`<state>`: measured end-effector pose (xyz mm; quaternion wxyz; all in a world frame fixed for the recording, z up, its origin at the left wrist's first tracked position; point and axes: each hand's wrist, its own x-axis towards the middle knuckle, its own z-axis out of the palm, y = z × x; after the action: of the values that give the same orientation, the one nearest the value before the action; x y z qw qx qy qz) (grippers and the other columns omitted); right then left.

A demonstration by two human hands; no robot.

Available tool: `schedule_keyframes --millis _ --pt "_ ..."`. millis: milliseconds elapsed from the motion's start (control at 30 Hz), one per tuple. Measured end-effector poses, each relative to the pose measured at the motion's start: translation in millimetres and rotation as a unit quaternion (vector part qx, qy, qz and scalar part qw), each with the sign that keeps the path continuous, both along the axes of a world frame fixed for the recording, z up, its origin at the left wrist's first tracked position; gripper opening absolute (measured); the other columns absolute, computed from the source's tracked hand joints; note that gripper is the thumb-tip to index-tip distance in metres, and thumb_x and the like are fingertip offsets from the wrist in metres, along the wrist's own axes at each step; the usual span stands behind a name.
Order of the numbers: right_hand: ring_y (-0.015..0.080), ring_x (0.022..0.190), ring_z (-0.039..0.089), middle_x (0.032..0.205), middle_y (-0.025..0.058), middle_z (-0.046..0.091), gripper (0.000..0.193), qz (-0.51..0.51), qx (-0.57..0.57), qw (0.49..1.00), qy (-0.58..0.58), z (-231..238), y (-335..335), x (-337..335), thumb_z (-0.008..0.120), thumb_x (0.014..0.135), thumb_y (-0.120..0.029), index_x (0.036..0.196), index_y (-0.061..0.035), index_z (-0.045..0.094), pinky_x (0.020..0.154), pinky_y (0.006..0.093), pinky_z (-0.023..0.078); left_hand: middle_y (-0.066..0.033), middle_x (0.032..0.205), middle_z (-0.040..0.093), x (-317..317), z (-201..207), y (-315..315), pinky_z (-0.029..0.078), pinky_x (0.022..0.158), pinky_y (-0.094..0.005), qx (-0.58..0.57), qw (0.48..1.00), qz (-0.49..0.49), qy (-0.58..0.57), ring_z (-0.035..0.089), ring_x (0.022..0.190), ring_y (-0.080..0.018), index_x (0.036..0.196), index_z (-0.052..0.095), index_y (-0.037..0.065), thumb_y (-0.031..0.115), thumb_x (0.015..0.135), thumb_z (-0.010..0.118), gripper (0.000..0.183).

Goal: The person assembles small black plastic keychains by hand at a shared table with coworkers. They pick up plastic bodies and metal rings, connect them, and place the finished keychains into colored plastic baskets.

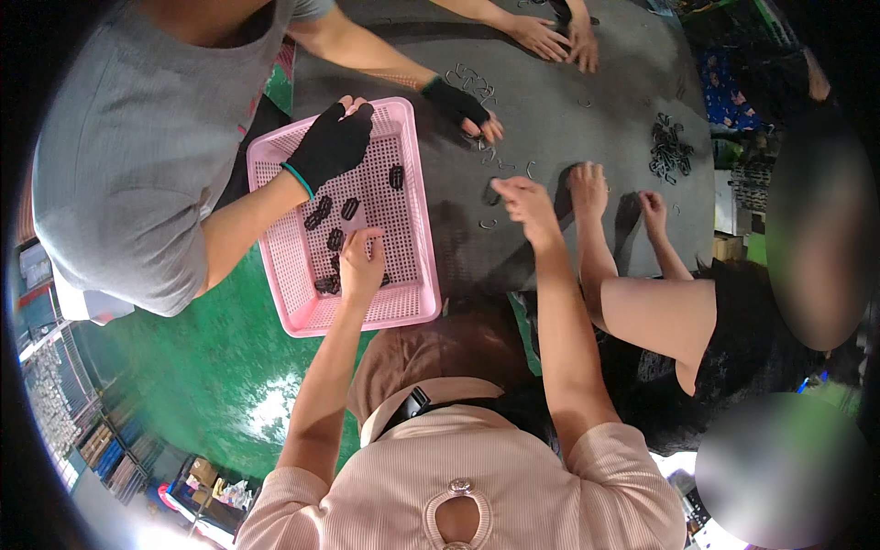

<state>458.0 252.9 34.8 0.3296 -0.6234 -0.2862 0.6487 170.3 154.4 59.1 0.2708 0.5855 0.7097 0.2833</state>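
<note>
My left hand [364,266] is over the pink mesh basket [426,257], its fingers curled and pressed together; what they hold, if anything, is hidden. Beside its fingertips lie small black slotted pieces [350,208], scattered on the basket's bottom. My right hand [529,209] reaches over the dark tabletop [467,247], fingers pinched on a small dark oval piece [493,192], slightly blurred. Just below it a bent metal hook [489,224] lies on the table, and another hook [531,170] lies beyond the hand.
At left, a person's black-gloved hand [335,147] rests at the basket; the other glove [456,103] reaches among loose hooks [472,81]. A co-worker's hands [588,191] are at my right, another's [555,38] at the far side. A dark hook pile [671,148] sits at the right.
</note>
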Motion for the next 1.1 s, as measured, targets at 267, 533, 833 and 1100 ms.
schedule_keyframes --millis 267,533,833,1100 --pt "0.0211 0.091 0.059 0.098 0.0098 0.06 0.024 0.155 0.353 0.916 -0.108 51.0 -39.2 -93.4 0.065 0.081 -0.015 0.101 -0.0021 0.061 0.073 0.0301 0.048 -0.0126 0.097 0.063 58.5 49.6 31.6 0.046 0.083 -0.034 0.184 0.982 -0.01 -0.05 0.06 0.092 -0.0269 0.092 0.06 0.002 -0.001 0.084 0.052 0.012" --pt "0.0367 0.128 0.032 0.134 0.015 0.037 0.058 0.139 0.38 0.763 -0.503 -65.7 -61.5 -5.7 0.061 0.083 -0.022 0.133 -0.0092 0.035 0.102 0.0567 0.025 -0.0146 0.096 0.061 105.0 29.9 53.1 0.047 0.081 -0.0367 0.164 0.979 -0.056 -0.105 0.059 0.092 -0.0309 0.096 0.058 0.001 -0.006 0.082 0.048 0.018" --pt "0.033 0.134 0.025 0.141 0.012 0.03 0.059 0.214 0.401 0.732 -0.508 -119.0 -24.5 -18.5 0.06 0.083 -0.029 0.135 -0.0181 0.035 0.102 0.0644 0.019 -0.0152 0.106 0.055 163.2 -36.9 88.4 0.044 0.084 -0.0349 0.101 0.988 -0.029 -0.117 0.055 0.098 -0.0291 0.107 0.053 0.001 -0.002 0.085 0.047 0.023" --pt "0.0345 0.131 0.03 0.142 0.0144 0.03 0.057 0.219 0.329 0.794 -0.461 -106.7 -43.1 -7.5 0.055 0.086 -0.028 0.137 -0.0153 0.032 0.103 0.0539 0.026 -0.0187 0.123 0.045 179.0 -89.6 118.7 0.029 0.101 -0.0442 0.089 0.986 0.121 -0.072 0.04 0.119 -0.0342 0.116 0.046 0.002 0.003 0.085 0.046 0.031"
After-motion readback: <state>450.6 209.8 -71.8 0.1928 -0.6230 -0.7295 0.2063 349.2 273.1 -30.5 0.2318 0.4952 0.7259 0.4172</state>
